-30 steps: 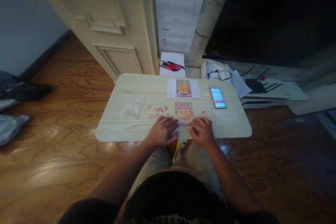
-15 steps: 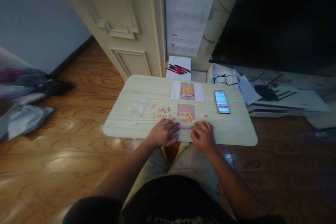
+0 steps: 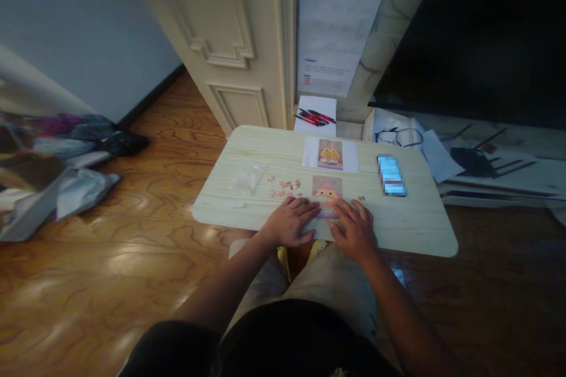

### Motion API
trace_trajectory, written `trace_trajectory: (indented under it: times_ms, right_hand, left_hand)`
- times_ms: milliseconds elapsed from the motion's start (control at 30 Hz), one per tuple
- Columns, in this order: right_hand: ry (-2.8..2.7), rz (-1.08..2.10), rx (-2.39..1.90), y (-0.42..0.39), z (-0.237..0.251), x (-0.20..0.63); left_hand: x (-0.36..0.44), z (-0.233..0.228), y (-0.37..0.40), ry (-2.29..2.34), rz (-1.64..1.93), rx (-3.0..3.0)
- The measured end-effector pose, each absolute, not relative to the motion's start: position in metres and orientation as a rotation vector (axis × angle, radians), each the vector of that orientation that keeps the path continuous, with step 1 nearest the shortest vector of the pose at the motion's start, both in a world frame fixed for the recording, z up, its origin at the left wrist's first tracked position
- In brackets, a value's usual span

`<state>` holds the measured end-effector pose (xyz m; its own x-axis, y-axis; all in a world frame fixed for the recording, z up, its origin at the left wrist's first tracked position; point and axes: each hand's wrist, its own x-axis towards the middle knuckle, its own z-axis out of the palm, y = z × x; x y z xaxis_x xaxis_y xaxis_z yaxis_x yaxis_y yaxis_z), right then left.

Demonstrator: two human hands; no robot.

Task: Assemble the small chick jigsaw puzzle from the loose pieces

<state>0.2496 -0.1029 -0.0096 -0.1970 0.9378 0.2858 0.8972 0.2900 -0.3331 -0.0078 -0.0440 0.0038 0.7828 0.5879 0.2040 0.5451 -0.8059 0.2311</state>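
Note:
A jigsaw puzzle (image 3: 327, 187) with a yellow cartoon figure on a pink ground lies on the small table, its purple lower edge between my hands. My left hand (image 3: 290, 221) rests with fingers stretched flat, fingertips at the puzzle's lower left side. On the lower right, my right hand (image 3: 355, 230) has its fingers apart, the tips touching the puzzle. Loose puzzle pieces (image 3: 287, 188) lie in a group beyond my left hand. One single piece (image 3: 361, 198) sits just past my right fingers. Behind the puzzle is a white sheet with a printed picture (image 3: 330, 154) of the same figure.
A clear plastic bag (image 3: 248, 179) lies on the table (image 3: 221, 203) at the left, a lit phone (image 3: 391, 175) at the right. Red and black pens (image 3: 315, 117) rest on white paper beyond the far edge. A router (image 3: 475, 162) stands on the low cabinet.
The purple bottom strip, held between my fingers below a gap, now lies against the rest of the puzzle. Both hands have moved forward and flattened. The view has shifted slightly left.

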Motion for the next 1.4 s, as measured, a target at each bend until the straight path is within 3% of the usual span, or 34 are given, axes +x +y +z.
trace_trajectory:
  times_ms: [933,1167,1400]
  right_hand:
    - [-2.281,0.106,-1.785,-0.103,0.001,0.243]
    - [-2.198,0.125,-1.740,-0.103,-0.004,0.248]
    - [-2.182,0.138,-1.730,-0.103,-0.004,0.249]
  left_hand:
    - [-0.011,0.001,-0.043,0.832,0.478,2.757]
    - [-0.022,0.007,-0.022,1.450,0.600,2.483]
    - [-0.022,0.018,-0.001,1.467,0.384,2.615]
